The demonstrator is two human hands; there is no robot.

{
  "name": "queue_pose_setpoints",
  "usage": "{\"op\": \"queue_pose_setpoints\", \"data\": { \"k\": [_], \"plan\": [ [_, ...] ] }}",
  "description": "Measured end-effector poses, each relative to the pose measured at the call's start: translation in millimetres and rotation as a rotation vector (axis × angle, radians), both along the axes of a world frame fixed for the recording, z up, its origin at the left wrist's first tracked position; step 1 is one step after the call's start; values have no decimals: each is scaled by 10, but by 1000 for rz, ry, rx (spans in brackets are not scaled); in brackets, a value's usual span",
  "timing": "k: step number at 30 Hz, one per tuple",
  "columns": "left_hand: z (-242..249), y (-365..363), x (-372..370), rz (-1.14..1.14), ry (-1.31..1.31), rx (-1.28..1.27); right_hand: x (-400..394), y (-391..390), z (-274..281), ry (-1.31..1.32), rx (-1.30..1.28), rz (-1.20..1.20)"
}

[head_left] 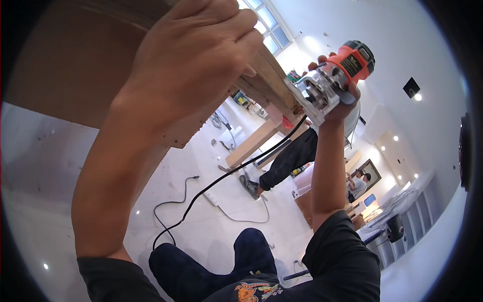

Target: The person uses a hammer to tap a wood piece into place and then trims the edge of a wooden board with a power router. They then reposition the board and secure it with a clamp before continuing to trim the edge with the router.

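Note:
My right hand point(345, 104) is wrapped round a trim router point(351, 63) with a red and black motor body. The router's clear and metal base point(313, 95) rests against the end of a wooden piece point(275, 75). My left hand point(193, 53) is closed over the edge of this wood, its fingertips partly hidden. A wide brown panel point(75, 65) reaches back to the left from it. A black cord point(236, 168) runs from near the router down toward my legs.
Behind the wood stands a person's leg point(287, 163). A power strip point(211, 199) and loose cables lie on the pale floor point(201, 241). A fan point(395, 216) stands at the right. Farther back, another person point(358, 186) is visible near wooden furniture.

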State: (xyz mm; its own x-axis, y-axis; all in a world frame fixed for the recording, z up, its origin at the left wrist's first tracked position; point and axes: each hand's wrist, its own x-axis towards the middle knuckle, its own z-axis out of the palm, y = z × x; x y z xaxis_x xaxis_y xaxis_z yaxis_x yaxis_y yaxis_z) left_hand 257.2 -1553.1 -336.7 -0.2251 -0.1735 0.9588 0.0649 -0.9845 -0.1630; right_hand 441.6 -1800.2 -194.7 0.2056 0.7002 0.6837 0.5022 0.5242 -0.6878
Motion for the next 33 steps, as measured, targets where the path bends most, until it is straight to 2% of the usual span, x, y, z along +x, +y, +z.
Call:
{"op": "queue_pose_setpoints", "data": {
  "k": [7,8,12,14,16,17,20,23,24,27,28,33],
  "plan": [
    [12,-43,-98,70,114,-18,-9,27,18,-100,9,-47],
    [14,-41,-103,60,115,-18,74,5,45,-53,-22,40],
    [39,-85,-170,78,166,-32,-107,59,17,44,-41,142],
    [72,-135,-226,110,209,-43,-38,20,34,49,-59,112],
    [111,-183,-278,144,247,-49,-15,-19,49,105,-105,212],
    [135,-219,-302,157,266,-55,-17,-12,28,132,-50,218],
    [185,-303,-371,207,326,-72,-191,12,29,87,-57,47],
    [234,-367,-419,251,375,-79,-199,27,24,70,-12,30],
    [239,-370,-431,258,387,-82,-177,48,37,26,-21,86],
    [257,-431,-430,286,434,-105,-353,-36,126,-61,-28,59],
    [268,-453,-450,298,445,-119,-491,-104,166,37,-55,75],
    [237,-577,-405,473,555,-195,-294,-80,41,-8,59,183]
  ]
}}
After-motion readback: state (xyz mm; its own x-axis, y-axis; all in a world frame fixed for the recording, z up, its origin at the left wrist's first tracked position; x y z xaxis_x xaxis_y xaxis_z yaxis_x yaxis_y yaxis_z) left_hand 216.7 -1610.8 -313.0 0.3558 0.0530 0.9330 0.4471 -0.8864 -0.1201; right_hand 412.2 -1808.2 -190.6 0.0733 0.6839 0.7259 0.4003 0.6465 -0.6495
